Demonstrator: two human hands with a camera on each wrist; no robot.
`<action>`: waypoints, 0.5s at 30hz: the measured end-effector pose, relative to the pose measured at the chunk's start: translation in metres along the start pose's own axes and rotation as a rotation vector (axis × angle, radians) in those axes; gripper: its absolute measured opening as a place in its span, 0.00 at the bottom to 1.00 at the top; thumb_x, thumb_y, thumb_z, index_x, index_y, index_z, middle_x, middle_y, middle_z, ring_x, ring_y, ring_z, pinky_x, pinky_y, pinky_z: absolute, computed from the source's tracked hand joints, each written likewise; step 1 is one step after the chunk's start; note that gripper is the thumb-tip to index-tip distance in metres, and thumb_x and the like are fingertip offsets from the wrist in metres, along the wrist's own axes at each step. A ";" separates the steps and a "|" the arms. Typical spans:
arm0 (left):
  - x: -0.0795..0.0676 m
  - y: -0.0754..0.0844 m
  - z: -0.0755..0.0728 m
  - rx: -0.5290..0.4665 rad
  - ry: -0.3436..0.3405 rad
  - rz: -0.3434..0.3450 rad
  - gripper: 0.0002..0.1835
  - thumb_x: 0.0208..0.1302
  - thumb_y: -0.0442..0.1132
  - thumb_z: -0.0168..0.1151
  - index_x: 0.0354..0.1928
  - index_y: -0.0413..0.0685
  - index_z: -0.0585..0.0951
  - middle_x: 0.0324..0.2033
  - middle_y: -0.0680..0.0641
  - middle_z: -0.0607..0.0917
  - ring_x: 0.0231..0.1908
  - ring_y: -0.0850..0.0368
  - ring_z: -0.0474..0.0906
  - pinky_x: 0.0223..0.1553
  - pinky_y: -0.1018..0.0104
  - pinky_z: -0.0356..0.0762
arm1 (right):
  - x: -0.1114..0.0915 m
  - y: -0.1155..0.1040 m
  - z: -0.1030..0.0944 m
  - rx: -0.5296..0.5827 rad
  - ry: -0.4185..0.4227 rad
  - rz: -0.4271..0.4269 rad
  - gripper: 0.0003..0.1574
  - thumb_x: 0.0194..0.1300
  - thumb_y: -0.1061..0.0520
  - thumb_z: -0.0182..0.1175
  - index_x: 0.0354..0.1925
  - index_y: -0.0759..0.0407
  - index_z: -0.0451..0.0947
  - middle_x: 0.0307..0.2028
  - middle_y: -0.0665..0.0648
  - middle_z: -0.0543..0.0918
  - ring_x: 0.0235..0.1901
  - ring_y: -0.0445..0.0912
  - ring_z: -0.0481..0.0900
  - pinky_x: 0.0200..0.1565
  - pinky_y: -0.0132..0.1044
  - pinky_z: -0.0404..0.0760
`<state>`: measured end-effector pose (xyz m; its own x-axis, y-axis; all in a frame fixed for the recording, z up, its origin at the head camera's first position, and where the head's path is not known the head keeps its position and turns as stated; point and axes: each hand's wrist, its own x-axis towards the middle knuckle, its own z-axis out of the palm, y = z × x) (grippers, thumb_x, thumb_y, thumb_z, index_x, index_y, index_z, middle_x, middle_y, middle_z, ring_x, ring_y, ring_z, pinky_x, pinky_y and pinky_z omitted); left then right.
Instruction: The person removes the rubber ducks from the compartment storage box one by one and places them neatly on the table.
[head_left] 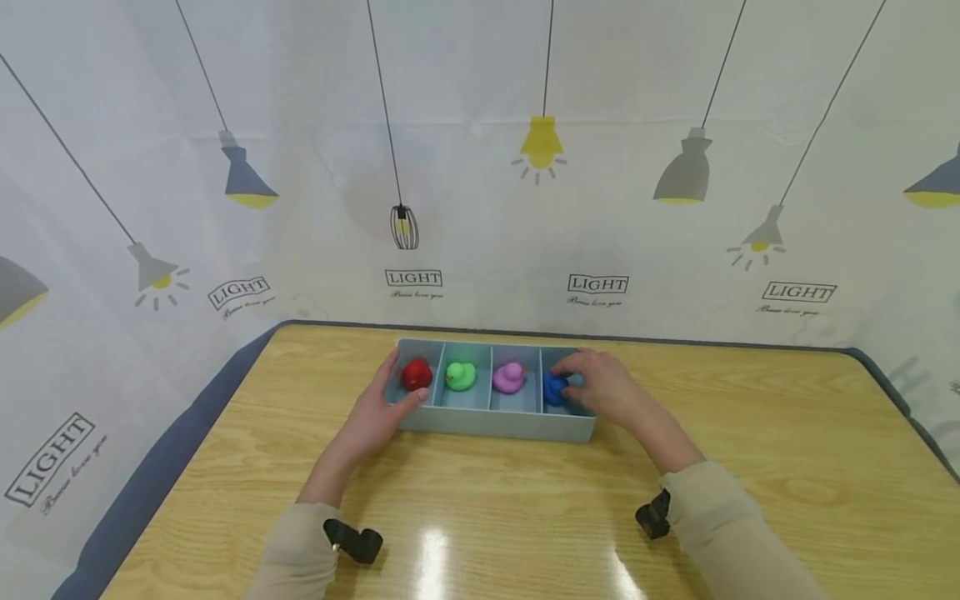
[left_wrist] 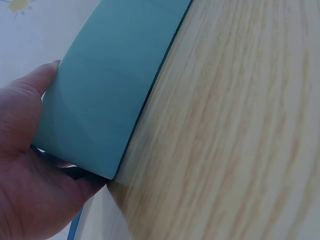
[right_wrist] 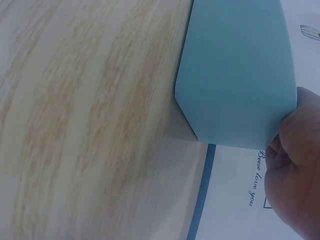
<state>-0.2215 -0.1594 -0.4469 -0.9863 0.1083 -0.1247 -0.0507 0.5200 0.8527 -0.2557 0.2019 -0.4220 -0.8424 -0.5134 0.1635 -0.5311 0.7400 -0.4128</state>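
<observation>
A long blue-grey divided box (head_left: 502, 423) sits on the wooden table, with one rubber duck in each compartment. My left hand (head_left: 381, 415) grips the box's left end, thumb over the front rim and fingers round the end wall. The red duck (head_left: 416, 375) lies beside that thumb. In the middle compartments are a green duck (head_left: 461, 376) and a pink duck (head_left: 509, 378). My right hand (head_left: 606, 387) reaches over the right end and pinches the blue duck (head_left: 554, 389) inside the rightmost compartment. In the right wrist view, the box wall (right_wrist: 235, 75) hides those fingertips.
The wooden table (head_left: 480, 500) extends in front of the box and to both sides. Behind it hangs a pale cloth (head_left: 480, 167) printed with lamps. Small black cameras (head_left: 360, 543) are strapped to both sleeves.
</observation>
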 end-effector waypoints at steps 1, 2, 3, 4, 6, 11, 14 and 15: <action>0.000 0.000 0.000 0.000 -0.001 -0.001 0.51 0.71 0.59 0.62 0.83 0.58 0.43 0.81 0.42 0.50 0.79 0.39 0.44 0.74 0.39 0.48 | -0.001 0.000 0.000 0.003 -0.002 0.007 0.17 0.60 0.68 0.72 0.49 0.65 0.86 0.46 0.60 0.88 0.48 0.56 0.84 0.52 0.53 0.82; 0.000 -0.001 0.000 -0.001 -0.002 -0.001 0.51 0.71 0.59 0.62 0.83 0.58 0.43 0.81 0.42 0.50 0.79 0.39 0.44 0.74 0.39 0.48 | -0.001 0.000 0.001 0.004 -0.002 0.008 0.17 0.60 0.68 0.72 0.50 0.65 0.86 0.46 0.60 0.88 0.48 0.57 0.83 0.52 0.53 0.82; 0.000 -0.001 0.000 -0.001 -0.002 0.000 0.51 0.71 0.60 0.62 0.83 0.58 0.43 0.81 0.43 0.50 0.79 0.39 0.44 0.74 0.39 0.48 | -0.001 0.000 0.001 0.007 -0.002 0.009 0.17 0.60 0.68 0.72 0.50 0.65 0.86 0.46 0.60 0.88 0.49 0.57 0.83 0.52 0.53 0.82; 0.000 -0.001 0.000 0.000 -0.001 0.002 0.51 0.71 0.60 0.62 0.83 0.58 0.43 0.81 0.43 0.50 0.79 0.39 0.44 0.74 0.39 0.48 | -0.001 0.000 0.001 0.008 0.000 0.010 0.17 0.60 0.68 0.72 0.50 0.65 0.86 0.46 0.60 0.88 0.49 0.57 0.83 0.52 0.54 0.82; 0.000 -0.001 0.001 0.001 0.000 0.006 0.51 0.71 0.60 0.62 0.83 0.58 0.43 0.81 0.43 0.50 0.79 0.39 0.44 0.74 0.39 0.48 | -0.001 0.000 0.001 0.012 0.001 0.013 0.17 0.60 0.68 0.72 0.50 0.65 0.86 0.46 0.60 0.88 0.49 0.57 0.83 0.52 0.54 0.81; 0.000 -0.001 0.001 0.005 -0.001 0.005 0.50 0.72 0.59 0.62 0.83 0.58 0.43 0.81 0.43 0.50 0.79 0.39 0.44 0.75 0.38 0.47 | -0.001 -0.001 0.001 0.019 -0.003 0.026 0.18 0.61 0.68 0.72 0.50 0.65 0.86 0.47 0.60 0.88 0.49 0.57 0.83 0.53 0.54 0.81; 0.000 -0.001 0.000 0.000 -0.002 0.006 0.50 0.72 0.59 0.62 0.83 0.58 0.43 0.81 0.42 0.50 0.79 0.39 0.44 0.75 0.39 0.47 | 0.000 -0.002 0.001 0.006 -0.006 0.028 0.18 0.61 0.67 0.72 0.51 0.65 0.86 0.47 0.61 0.88 0.49 0.57 0.83 0.52 0.54 0.82; 0.000 -0.001 0.000 -0.001 -0.001 0.008 0.50 0.72 0.59 0.62 0.83 0.58 0.43 0.81 0.42 0.50 0.79 0.40 0.44 0.75 0.39 0.47 | 0.000 -0.002 0.001 -0.001 -0.007 0.028 0.18 0.61 0.67 0.72 0.51 0.65 0.86 0.47 0.61 0.88 0.49 0.57 0.83 0.52 0.54 0.81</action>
<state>-0.2212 -0.1597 -0.4476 -0.9865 0.1132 -0.1185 -0.0431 0.5184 0.8540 -0.2542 0.2001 -0.4221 -0.8564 -0.4953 0.1455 -0.5072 0.7547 -0.4161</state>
